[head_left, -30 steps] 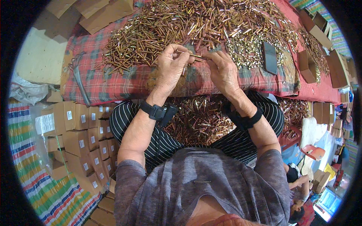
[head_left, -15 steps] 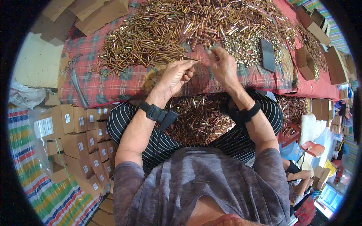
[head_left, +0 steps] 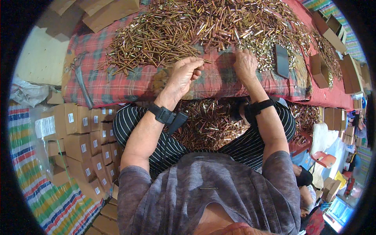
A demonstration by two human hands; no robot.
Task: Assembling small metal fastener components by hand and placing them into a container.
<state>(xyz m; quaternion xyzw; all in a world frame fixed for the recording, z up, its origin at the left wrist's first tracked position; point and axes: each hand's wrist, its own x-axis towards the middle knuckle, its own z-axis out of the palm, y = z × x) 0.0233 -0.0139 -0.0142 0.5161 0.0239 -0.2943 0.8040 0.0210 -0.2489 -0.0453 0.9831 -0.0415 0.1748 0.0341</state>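
Observation:
My left hand (head_left: 184,76) is closed, thumb against fingers, pinching a thin golden metal rod (head_left: 207,62) whose end sticks out to the right. Just beyond lies a wide heap of similar golden and coppery metal rods (head_left: 156,43). My right hand (head_left: 246,64) reaches to the near left edge of a spread of small shiny metal pieces (head_left: 266,53), its fingers bent down and close together. Whatever lies under those fingertips is hidden. Both hands are above a padded surface covered in red plaid cloth (head_left: 137,84).
A dark phone (head_left: 281,60) lies on the small pieces. At the left is a metal hand tool (head_left: 82,86). Stacked cardboard boxes (head_left: 80,147) stand at lower left, an open carton (head_left: 319,70) at right. More rods (head_left: 211,125) lie between my legs. Another person (head_left: 307,192) sits lower right.
My right hand has moved right and away from the left hand, to the small metal pieces. The left hand keeps its rod in nearly the same place. The view has shifted slightly.

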